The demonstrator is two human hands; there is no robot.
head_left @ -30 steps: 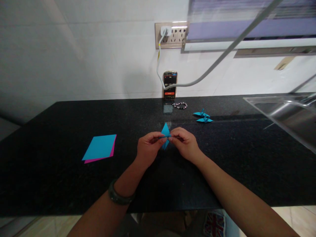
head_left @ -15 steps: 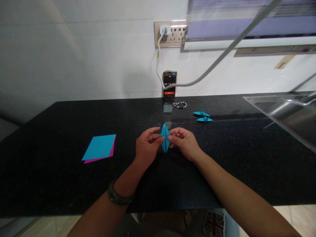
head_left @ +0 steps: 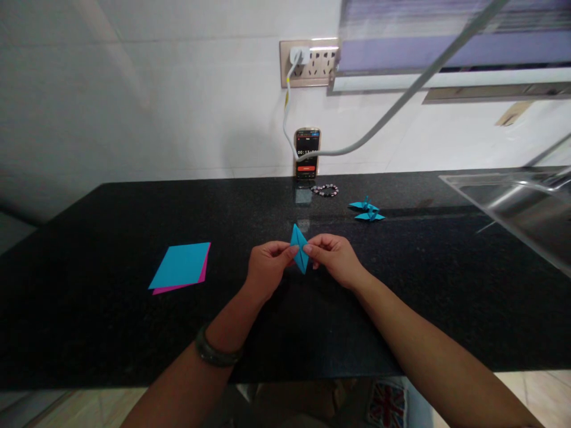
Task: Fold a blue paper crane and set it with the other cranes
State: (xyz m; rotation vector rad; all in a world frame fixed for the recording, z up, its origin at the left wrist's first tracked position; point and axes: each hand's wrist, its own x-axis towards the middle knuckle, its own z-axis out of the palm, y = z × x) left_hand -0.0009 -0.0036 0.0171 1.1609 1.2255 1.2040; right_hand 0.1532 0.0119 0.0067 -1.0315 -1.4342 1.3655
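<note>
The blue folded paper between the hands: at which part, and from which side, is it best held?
Probably at mid-length of the blue folded paper, by its two sides: left hand from the left, right hand from the right, thumbs on top. It is a narrow diamond with a line down its middle; this leaves the line and both tips uncovered.

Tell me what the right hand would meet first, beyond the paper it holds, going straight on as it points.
Probably the left hand, holding the other side of the blue paper; depth is unclear.
</note>
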